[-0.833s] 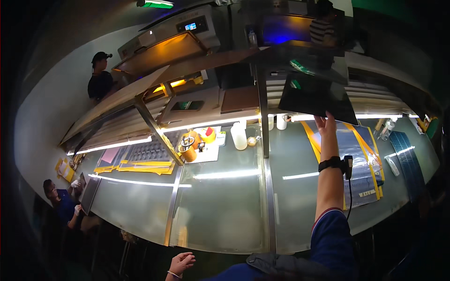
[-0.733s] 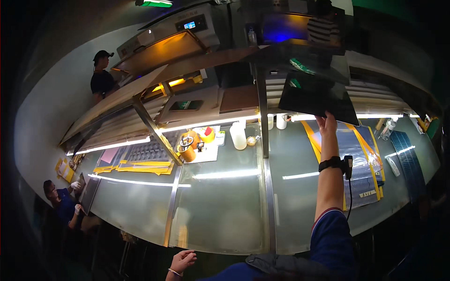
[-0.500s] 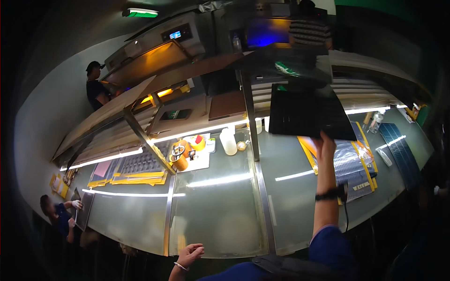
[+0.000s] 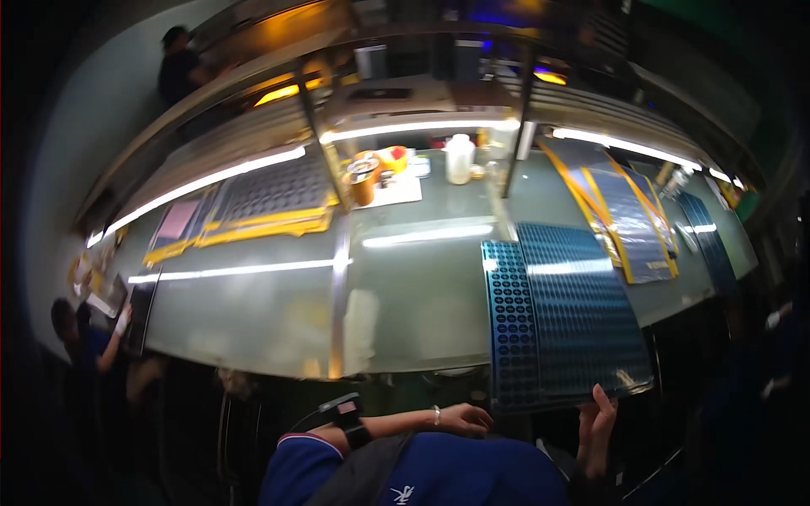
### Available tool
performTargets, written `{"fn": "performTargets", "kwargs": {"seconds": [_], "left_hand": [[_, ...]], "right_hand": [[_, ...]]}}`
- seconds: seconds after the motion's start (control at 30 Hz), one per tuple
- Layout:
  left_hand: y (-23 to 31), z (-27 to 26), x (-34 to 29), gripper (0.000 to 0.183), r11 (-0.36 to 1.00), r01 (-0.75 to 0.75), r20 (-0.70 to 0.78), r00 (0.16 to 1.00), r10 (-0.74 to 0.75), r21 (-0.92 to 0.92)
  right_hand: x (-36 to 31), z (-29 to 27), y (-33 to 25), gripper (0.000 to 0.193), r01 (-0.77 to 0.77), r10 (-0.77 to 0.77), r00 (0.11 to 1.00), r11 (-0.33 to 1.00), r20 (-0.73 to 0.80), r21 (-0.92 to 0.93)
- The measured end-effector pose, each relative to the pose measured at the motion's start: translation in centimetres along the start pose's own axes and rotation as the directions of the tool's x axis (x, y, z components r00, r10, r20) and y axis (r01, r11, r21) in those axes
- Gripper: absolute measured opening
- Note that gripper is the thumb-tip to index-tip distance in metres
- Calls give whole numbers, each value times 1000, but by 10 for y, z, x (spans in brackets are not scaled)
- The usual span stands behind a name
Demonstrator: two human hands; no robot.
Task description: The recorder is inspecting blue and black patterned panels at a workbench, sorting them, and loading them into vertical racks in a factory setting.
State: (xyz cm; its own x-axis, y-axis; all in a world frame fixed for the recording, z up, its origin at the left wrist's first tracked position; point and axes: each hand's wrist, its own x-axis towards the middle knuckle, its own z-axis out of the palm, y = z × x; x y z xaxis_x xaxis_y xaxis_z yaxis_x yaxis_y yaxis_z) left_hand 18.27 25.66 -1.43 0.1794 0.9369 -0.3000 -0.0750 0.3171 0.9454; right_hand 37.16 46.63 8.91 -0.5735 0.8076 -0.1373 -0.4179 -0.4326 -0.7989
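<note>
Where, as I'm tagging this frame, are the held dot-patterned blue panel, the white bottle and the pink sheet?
Dot-patterned blue panel (image 4: 572, 317): head view, middle of its face.
White bottle (image 4: 459, 162): head view, middle of its body.
Pink sheet (image 4: 176, 219): head view, middle of its surface.

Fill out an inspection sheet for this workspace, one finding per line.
Surface: grey-green tabletop, glossy with reflected light.
Job's things: teal patterned panel, held over the front edge; table contact unclear.
Clutter: yellow-edged sheets at left, orange container and white bottle toward the back.
Hands: right hand grips the panel's near edge; left hand near its lower-left corner, holding nothing visible.
Cables: thin lead at the device strapped to the left forearm.
Surroundings: lit tubes behind; co-worker at left; background dim.
</note>
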Motion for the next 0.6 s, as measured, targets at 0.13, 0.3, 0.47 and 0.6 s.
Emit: {"fn": "performTargets", "kwargs": {"seconds": [0.13, 0.3, 0.47, 0.6], "left_hand": [[-35, 49, -56, 42, 956, -200, -202, 967, 157, -215], [-2, 81, -125, 35, 511, -695, -838, 537, -98, -506], [0, 47, -175, 32, 523, -818, -876, -50, -480, -239], [-49, 30, -229, 27, 361, -928, -865, -108, -490, -89]], "right_hand": [[-50, 61, 61, 42, -262, 261, 963, 965, -61, -18], [-88, 107, 151, 28, -670, 659, 728, 742, 186, -5], [-148, 178, 220, 23, -822, 828, 496, 544, 261, -167], [-157, 186, 244, 20, -871, 898, -68, 159, 434, -465]]}}
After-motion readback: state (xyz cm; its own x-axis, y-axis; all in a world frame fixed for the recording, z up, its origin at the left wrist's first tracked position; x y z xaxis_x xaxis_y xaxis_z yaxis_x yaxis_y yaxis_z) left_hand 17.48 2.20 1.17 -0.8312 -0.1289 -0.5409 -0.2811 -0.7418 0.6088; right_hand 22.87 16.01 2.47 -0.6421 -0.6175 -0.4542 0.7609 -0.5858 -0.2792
